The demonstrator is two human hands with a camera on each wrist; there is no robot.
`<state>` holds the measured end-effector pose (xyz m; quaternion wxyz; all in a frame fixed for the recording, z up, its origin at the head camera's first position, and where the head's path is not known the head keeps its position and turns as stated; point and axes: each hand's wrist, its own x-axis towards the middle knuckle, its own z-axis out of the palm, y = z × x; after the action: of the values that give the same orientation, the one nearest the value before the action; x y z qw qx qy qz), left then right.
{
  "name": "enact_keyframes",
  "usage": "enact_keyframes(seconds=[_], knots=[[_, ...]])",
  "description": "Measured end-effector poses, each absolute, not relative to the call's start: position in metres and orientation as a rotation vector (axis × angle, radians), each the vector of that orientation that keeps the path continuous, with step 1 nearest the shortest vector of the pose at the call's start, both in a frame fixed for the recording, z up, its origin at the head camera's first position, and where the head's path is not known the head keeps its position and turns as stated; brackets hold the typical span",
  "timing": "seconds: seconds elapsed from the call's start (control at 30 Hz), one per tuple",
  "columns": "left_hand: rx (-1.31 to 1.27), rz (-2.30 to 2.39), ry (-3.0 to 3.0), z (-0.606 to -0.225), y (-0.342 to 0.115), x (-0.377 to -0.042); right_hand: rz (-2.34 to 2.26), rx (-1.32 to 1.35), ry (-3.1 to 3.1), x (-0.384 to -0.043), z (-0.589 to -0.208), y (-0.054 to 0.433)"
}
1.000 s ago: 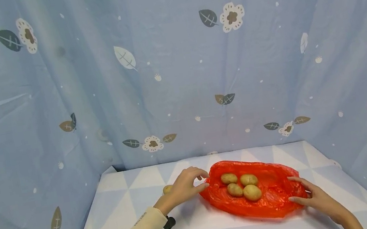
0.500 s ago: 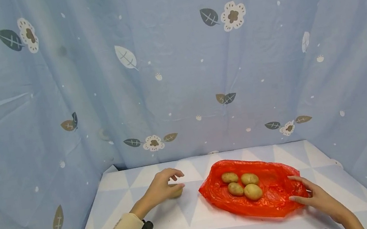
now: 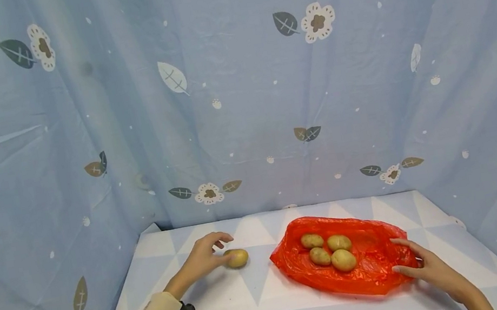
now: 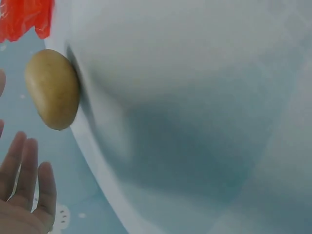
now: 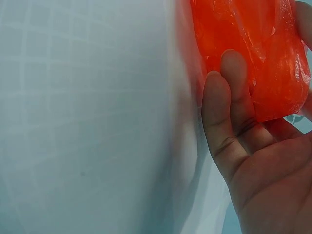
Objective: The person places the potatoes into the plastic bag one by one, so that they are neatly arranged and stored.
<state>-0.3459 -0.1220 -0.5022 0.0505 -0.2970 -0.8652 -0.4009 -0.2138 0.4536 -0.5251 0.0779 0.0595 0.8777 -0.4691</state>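
Note:
A lone potato (image 3: pixel 237 258) lies on the table left of a red plastic bag (image 3: pixel 372 277). My left hand (image 3: pixel 203 256) is just left of this potato, thumb and fingers spread apart, holding nothing. In the left wrist view the potato (image 4: pixel 53 89) sits beyond the fingertips (image 4: pixel 30 151). Several potatoes (image 3: pixel 343 260) rest in a cluster inside the opened-out bag. At the bag's right end, my right hand (image 3: pixel 427 265) holds its edge. The right wrist view shows curled fingers (image 5: pixel 217 97) against the red plastic (image 5: pixel 282 73).
The table (image 3: pixel 233 300) has a white and pale blue triangle-patterned cover. A blue curtain (image 3: pixel 238 96) with leaves and flowers hangs behind it and along both sides. Dark wrist cameras sit at both wrists.
My left hand has moved left, away from the bag's left end, to beside the lone potato. The right hand stays at the bag's right end.

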Motion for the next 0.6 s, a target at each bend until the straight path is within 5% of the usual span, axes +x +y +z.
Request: enact_keyframes(seconds=[0.6], knots=[[-0.802, -1.409, -2.827, -0.519, -0.126, -0.355, -1.409, 0.215, 2.615, -0.214, -0.526, 0.453]])
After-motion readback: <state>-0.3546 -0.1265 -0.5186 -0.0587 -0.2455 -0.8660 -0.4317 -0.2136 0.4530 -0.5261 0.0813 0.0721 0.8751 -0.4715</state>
